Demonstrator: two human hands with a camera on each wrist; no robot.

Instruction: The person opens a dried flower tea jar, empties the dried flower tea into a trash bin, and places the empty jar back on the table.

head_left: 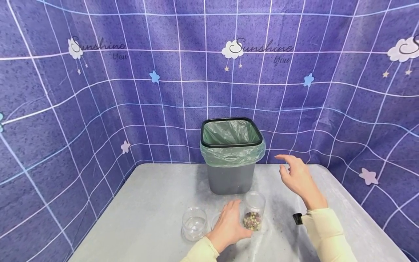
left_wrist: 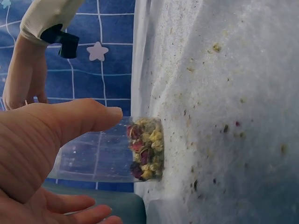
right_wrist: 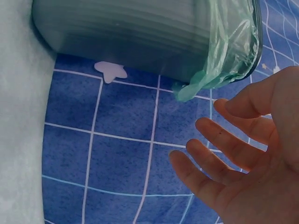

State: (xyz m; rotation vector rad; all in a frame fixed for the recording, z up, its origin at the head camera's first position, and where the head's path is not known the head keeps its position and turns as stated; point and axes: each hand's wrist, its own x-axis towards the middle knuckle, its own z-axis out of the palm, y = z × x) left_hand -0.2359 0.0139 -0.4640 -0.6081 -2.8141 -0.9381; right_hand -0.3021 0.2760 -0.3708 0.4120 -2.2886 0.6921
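A clear jar (head_left: pixel 253 211) with dried flower buds (left_wrist: pixel 147 149) in its bottom stands upright in front of the bin. My left hand (head_left: pixel 229 225) is right beside this jar, thumb on the near side and fingers stretched toward the back. In the left wrist view the thumb (left_wrist: pixel 88 119) and fingers are spread apart around the jar; whether they touch it I cannot tell. My right hand (head_left: pixel 298 178) hovers in the air to the right of the bin, fingers loosely bent with nothing in them, as the right wrist view also shows.
A grey bin (head_left: pixel 230 180) with a black rim and a green bag (head_left: pixel 232 154) stands at the back of the table (head_left: pixel 147 203). Left of my left hand is another clear jar (head_left: pixel 194 223). A clear round thing (head_left: pixel 215 220) is partly hidden behind that hand. Small crumbs (left_wrist: pixel 217 47) dot the tabletop.
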